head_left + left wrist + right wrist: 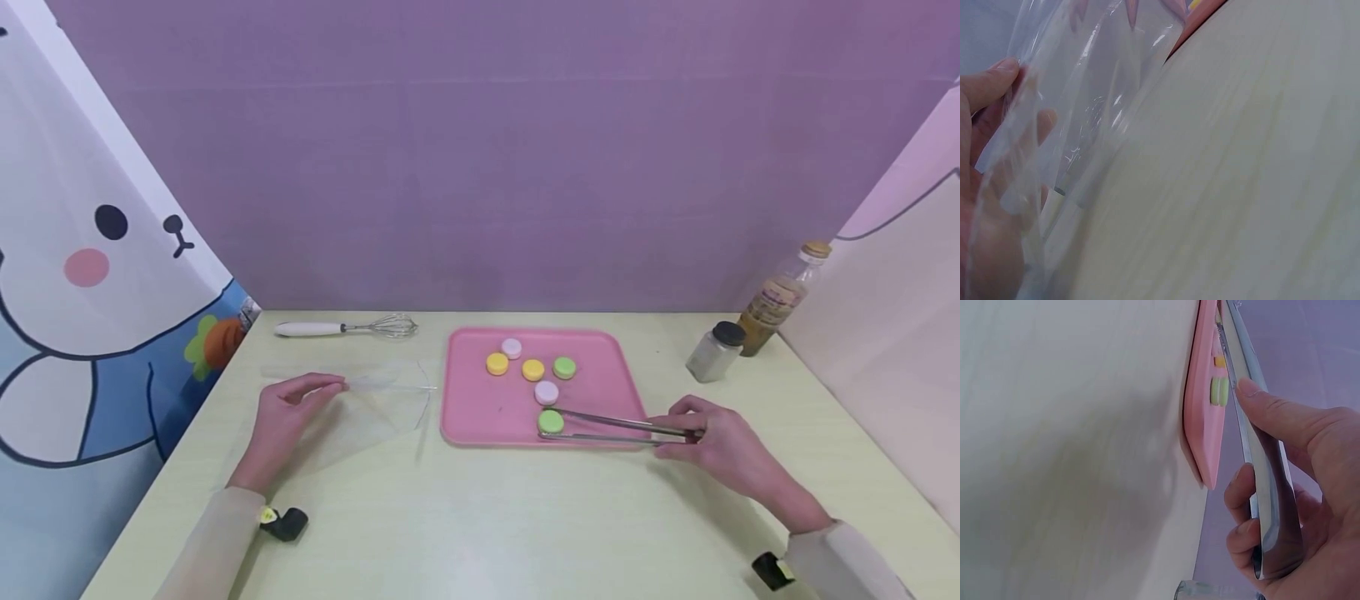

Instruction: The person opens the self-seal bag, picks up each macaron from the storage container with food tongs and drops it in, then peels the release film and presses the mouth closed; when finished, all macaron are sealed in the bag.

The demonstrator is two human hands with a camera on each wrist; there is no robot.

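My left hand [283, 421] pinches the edge of a clear plastic bag [386, 404] to the left of the pink tray [468, 427]. The bag's film fills the upper left of the left wrist view, thumb and fingers at its edge. Metal tongs [615, 421] are gripped in my right hand [723, 446], thumb on one arm and fingers on the other. Their tips lie on either side of a green macaron [551, 421] near the tray's front edge; whether they touch it I cannot tell. Behind it lie several more macarons: lilac [546, 392], yellow [533, 370] and green [564, 367].
A whisk [309, 329] with a white handle lies at the back left. At the back right stand a small jar [712, 358] with a black lid and a corked bottle [776, 302]. A purple wall [480, 167] rises behind the table.
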